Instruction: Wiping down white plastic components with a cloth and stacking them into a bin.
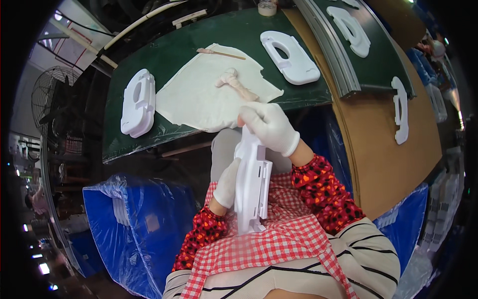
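A white moulded plastic part [252, 192] with slots along its edge is held upright over my lap. My left hand [228, 185], in a white glove, grips its left side, the fingers partly hidden behind it. At its top end is my gloved right hand [269, 127], closed with the thumb and fingers bent; whether anything small is in them is hidden. Just beyond, on a white cloth [191, 94], lie a crumpled cloth wad [234, 82] and a thin wooden stick [226, 54]. Similar white parts rest on the green table, a stack [139, 104] at left and one [290, 57] at right.
The green table [124, 144] ends in front of my knees. Blue plastic-lined bins [134, 219] stand at my left and right. On the right, brown cardboard [383, 164] lies beside a metal-edged conveyor [328, 45] carrying more white parts [348, 31]. A jar [267, 7] sits at the back.
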Demonstrator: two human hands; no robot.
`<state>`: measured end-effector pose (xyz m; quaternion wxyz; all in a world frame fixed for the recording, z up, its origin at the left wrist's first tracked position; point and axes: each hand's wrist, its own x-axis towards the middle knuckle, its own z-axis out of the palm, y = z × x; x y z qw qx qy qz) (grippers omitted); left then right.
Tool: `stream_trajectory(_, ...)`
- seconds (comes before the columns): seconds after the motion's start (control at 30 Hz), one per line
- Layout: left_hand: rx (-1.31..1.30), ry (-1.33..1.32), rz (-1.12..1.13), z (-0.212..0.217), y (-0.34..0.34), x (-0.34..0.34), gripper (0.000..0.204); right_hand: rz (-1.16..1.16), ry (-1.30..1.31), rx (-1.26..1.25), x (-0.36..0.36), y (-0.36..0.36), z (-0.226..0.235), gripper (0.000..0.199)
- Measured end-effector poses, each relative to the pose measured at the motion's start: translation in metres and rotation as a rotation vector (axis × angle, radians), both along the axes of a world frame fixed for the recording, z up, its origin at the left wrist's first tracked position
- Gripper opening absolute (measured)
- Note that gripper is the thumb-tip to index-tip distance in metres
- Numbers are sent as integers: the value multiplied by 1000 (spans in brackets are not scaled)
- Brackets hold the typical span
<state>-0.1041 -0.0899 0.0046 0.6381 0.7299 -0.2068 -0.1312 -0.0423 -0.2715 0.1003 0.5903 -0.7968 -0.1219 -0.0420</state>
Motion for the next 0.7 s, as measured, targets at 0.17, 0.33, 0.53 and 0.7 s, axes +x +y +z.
stream_trajectory(0.17,25,208,-105,-5,10,6,36,56,-209,-97,0,-8,-3,35)
stream_trajectory(0.33,-236,762,105,0,-3,9,37,207,92,289,3,-20,-2,46)
stream_trajectory(0.53,-137,614,-70,-25,17,11,29,-1,-99,158,1,-6,-11,26)
stream_trajectory(0.7,144,146,-150,-13,21,6,33,-93,-187,138,3,0,-24,30)
